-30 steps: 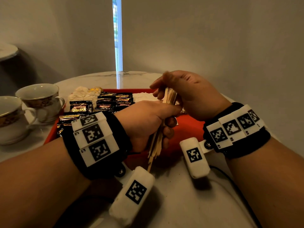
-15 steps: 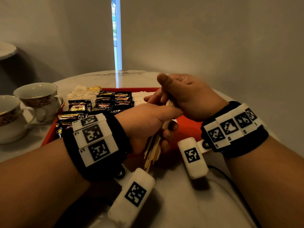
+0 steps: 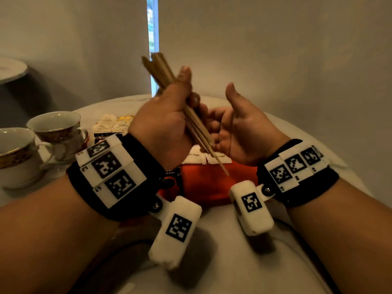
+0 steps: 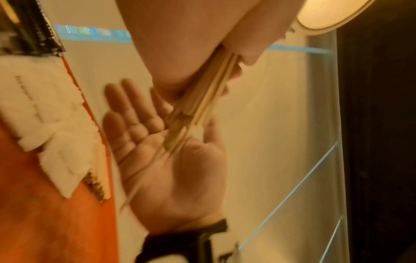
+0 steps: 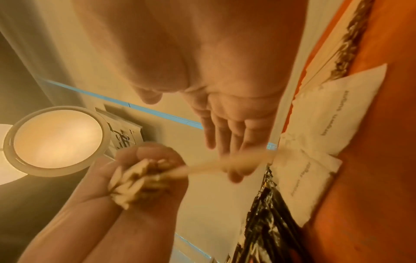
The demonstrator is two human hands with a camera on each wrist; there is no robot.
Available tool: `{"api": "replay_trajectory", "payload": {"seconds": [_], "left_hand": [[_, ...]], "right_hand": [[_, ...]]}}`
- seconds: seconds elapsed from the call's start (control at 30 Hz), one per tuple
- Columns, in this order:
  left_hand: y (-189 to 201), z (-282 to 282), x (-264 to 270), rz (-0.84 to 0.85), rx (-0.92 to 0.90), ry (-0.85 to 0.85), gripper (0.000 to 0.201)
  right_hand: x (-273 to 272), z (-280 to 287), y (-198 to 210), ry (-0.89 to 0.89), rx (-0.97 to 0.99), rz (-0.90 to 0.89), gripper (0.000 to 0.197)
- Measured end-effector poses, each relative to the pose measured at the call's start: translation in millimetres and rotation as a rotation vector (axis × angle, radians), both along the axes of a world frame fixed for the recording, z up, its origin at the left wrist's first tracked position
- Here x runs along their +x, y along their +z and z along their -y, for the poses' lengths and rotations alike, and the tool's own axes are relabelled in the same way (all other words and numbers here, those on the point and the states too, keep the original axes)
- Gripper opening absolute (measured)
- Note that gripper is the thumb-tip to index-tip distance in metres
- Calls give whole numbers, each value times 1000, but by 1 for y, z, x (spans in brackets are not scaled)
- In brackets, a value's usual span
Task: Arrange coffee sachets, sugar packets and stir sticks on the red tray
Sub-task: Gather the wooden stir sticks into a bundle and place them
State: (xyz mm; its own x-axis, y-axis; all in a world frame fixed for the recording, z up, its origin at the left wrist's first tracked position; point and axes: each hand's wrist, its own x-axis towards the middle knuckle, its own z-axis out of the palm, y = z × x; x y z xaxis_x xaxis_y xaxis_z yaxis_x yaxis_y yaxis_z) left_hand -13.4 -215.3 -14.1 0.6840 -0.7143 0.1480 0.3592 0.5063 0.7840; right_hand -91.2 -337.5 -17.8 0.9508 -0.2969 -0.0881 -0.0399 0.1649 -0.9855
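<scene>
Item: stir sticks (image 3: 192,120), bundled, being gripped in the left hand (image 3: 163,124) above the red tray (image 3: 203,183); lower ends being squared against the right hand (image 3: 239,132), held flat with fingers spread. Step judged: evening the bundle. Next: bundle to be laid on the tray's bare near edge, beside the sugar packets (image 3: 194,155).

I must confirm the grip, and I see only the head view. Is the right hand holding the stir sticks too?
Observer: No. In the left wrist view the right hand is flat, with its fingers straight. Only the left hand grips the stir sticks.
Operator: Do the sticks touch the right palm?
Observer: Their lower ends seem to rest against it, though the picture is blurred.
Operator: What lies on the tray behind the hands?
Observer: In the right wrist view, white sugar packets lie beside black coffee sachets, with bare red tray next to them.
</scene>
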Motion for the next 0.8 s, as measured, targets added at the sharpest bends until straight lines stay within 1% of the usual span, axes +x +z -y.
{"api": "replay_trajectory", "payload": {"seconds": [0.1,0.17,0.23,0.37,0.43,0.5,0.6,0.7,0.8], "left_hand": [[3,-4,11,-42,-46,178,27],[5,-7,13,-56,-71,242,25],[6,-9,11,-53,-84,264,23],[9,-10,7,-26,-88,309,20],[7,-10,7,24,-65,353,19],[3,-8,5,74,-30,372,19],[-8,-2,1,143,55,307,27],[-14,2,-2,129,58,254,25],[-12,2,4,95,29,296,21]], "right_hand": [[1,-4,-3,106,44,-82,92],[3,-6,-6,130,89,-118,95],[6,-7,-9,99,123,-150,96],[12,-4,-12,-26,195,-206,95],[13,-5,-12,-29,282,-183,97],[13,-9,-11,5,413,-96,96],[10,-17,-7,100,628,85,93],[8,-18,-8,125,658,128,90],[9,-17,-9,122,619,108,91]]}}
